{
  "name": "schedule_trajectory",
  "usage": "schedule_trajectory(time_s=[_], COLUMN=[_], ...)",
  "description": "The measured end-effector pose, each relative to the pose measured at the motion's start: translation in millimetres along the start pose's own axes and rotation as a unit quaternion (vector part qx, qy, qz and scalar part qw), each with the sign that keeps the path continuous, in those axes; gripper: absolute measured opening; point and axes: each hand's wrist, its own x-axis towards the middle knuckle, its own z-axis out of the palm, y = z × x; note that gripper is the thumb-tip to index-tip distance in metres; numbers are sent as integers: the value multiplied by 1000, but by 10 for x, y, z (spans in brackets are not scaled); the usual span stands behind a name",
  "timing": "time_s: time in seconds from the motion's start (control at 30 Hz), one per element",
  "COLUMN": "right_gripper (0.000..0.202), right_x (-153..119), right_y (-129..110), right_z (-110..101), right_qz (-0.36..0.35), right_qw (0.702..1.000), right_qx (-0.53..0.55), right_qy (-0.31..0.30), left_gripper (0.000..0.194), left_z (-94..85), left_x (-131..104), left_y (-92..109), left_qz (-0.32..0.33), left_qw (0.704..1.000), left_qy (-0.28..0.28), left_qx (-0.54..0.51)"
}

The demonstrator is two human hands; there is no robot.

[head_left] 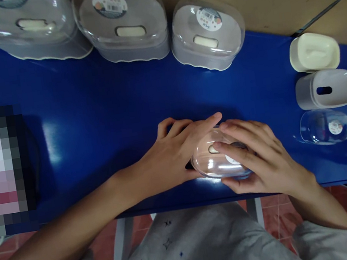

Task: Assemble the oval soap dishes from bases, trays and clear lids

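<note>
Near the front edge of the table is a small oval box with a clear lid (209, 166), a round label and a pale slot-shaped piece on top. My left hand (177, 146) is closed around its left end, one finger stretched along the far side. From the right, my right hand (262, 156) grips the same box, fingers over the lid and thumb on the near side. Parts of the box are hidden by my fingers, and its underside cannot be seen.
Along the back of the blue table (107, 101) stand larger lidded boxes: one at left (46, 40), one in the middle (135, 48), one at right (211, 55). On the right are a cream tub (296, 57), a grey slotted cover (307, 95) and a clear lid (316, 128). Cardboard (258, 0) borders the back.
</note>
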Motion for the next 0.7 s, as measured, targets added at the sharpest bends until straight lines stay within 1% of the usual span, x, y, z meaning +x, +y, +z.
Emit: schedule_trajectory(time_s=[0.2, 0.37, 0.5, 0.7], right_gripper=[64, 60, 61, 57], right_x=[5, 28, 34, 27], right_y=[-2, -13, -12, 0], right_z=[35, 45, 55, 110], right_qz=[-18, -4, 5, -10], right_qw=[1000, 1000, 1000, 999], right_qx=[-19, -13, -11, -40], right_qy=[2, -13, -21, -9], left_gripper=[115, 116, 110, 103], left_z=[-18, -18, -8, -2], left_x=[-1, 6, 1, -24], left_y=[7, 2, -13, -31], left_qz=[12, 9, -5, -9], left_qw=[1000, 1000, 1000, 1000], left_qy=[9, 7, -6, -10], left_qx=[-15, -15, -13, -6])
